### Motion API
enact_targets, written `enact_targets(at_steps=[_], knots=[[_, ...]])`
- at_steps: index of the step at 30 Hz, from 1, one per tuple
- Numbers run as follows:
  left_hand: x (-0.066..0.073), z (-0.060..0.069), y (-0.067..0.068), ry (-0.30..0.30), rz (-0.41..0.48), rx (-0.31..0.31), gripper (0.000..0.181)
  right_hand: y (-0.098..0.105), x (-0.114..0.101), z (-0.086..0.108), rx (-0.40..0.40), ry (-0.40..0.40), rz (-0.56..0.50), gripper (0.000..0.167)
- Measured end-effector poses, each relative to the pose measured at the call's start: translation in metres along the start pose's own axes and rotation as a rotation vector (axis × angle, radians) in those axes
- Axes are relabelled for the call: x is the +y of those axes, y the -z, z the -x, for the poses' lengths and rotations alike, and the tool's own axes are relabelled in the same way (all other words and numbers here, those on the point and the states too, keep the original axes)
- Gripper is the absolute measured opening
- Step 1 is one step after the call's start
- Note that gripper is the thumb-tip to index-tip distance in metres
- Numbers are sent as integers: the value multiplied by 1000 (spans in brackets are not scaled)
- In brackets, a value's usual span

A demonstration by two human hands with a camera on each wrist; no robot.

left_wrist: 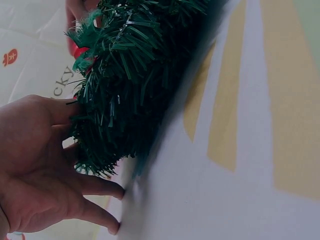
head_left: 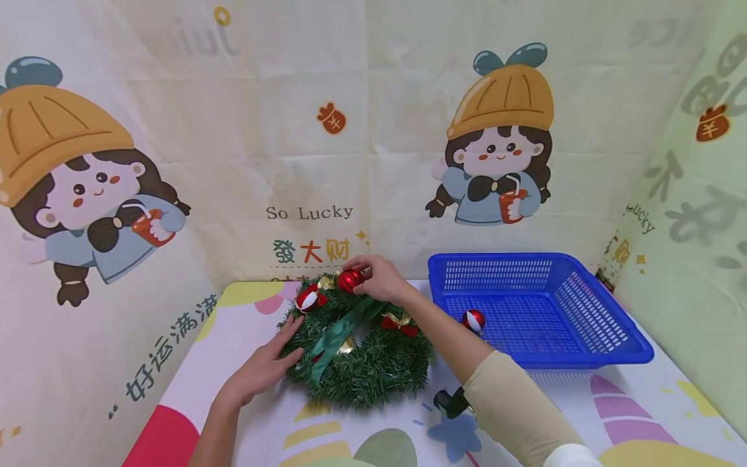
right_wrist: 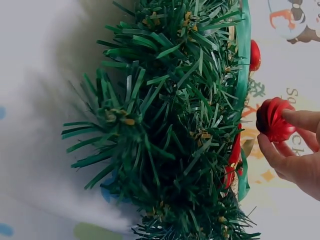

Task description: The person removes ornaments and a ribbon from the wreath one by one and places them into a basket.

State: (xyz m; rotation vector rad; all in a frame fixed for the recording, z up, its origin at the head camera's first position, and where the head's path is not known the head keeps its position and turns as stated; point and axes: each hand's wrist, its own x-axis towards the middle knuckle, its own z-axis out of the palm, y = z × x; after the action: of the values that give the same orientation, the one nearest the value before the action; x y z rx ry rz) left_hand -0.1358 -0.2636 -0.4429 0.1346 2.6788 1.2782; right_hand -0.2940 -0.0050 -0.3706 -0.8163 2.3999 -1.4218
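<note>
Head view: the left hand (head_left: 265, 363) lay at the left side of the green wreath (head_left: 373, 376), fingers extended and spread; the left wrist view showed fingertips against the foliage and two on the desk (head_left: 262, 434). The wreath lay flat, near the middle of the desk's far edge. On its far-left part sat a red-and-white ball (head_left: 307, 299); a green ribbon (head_left: 335, 340) crossed its centre. At the far rim, the right hand (head_left: 379, 279) pinched a red ball (head_left: 350, 281) between thumb and fingers; the right wrist view showed this ball apart from the foliage. A red-and-gold bow (head_left: 399, 323) occupied the wreath's right part.

At the desk's far-right corner stood the blue basket (head_left: 583, 363). A second red-and-white ball (head_left: 473, 320) appeared to lie inside, by its left wall.

Status, as judged: decoration was partly complete. Ball, bow and ribbon were in position; whether fastened could not be determined. The pinched ball and the basket ball remained unplaced.
</note>
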Motion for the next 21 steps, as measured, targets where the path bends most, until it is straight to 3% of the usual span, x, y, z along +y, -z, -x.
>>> enact_targets(at_steps=[13,21], knots=[[0,0,0,8,-5,0,71,10,-9,24,-8,36,-74,46],[1,1,0,-3,-13,5,71,21,-10,39,9,60,-62,49]])
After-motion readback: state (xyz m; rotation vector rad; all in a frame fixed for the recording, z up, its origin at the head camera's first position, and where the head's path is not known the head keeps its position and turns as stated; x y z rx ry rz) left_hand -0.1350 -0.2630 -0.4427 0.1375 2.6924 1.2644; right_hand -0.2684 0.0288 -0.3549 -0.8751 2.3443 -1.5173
